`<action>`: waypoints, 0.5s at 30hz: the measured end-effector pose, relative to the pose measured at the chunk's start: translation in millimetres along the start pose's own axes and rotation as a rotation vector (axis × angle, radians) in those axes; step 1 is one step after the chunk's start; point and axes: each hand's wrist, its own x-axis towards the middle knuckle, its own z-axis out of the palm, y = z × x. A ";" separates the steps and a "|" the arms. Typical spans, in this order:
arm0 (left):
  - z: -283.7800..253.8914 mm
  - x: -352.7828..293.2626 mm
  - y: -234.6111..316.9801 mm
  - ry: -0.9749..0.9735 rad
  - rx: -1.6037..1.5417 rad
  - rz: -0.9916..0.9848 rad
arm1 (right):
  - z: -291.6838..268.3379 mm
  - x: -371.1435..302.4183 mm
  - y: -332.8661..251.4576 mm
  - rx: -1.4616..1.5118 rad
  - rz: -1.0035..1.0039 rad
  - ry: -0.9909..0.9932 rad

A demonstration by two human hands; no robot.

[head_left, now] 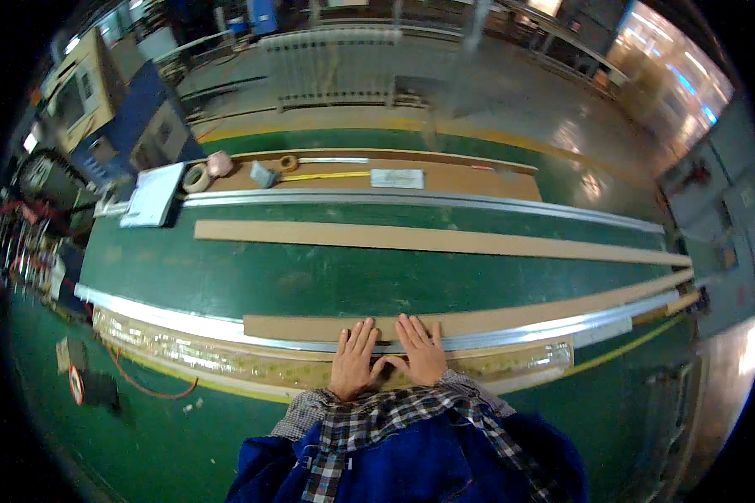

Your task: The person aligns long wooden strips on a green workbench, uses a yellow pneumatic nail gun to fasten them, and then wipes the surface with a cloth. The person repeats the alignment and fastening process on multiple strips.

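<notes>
Both palms rest flat near the front edge of a green-topped table (335, 281). My left hand (357, 359) lies with fingers stretched out across a long silver metal rail (184, 323), its fingertips at a narrow cardboard strip (512, 322). Beside it, my right hand (419, 350) lies the same way, fingers spread, its thumb close to the left thumb. The cardboard strip runs along the rail's far side. Under and in front of the hands is a long bundle in clear plastic wrap (226, 359). Neither hand grips anything.
A second cardboard strip (411, 241) and another metal rail (445, 199) lie farther back. Behind them are a tape roll (196, 178), a tape measure (263, 174), a white label card (398, 178) and a clipboard (153, 194). Grey cabinets (713, 201) stand at the right.
</notes>
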 end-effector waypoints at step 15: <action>-11.7 -17.0 -30.5 0.238 0.124 -0.396 | -25.9 -56.8 110.4 -0.149 0.291 0.106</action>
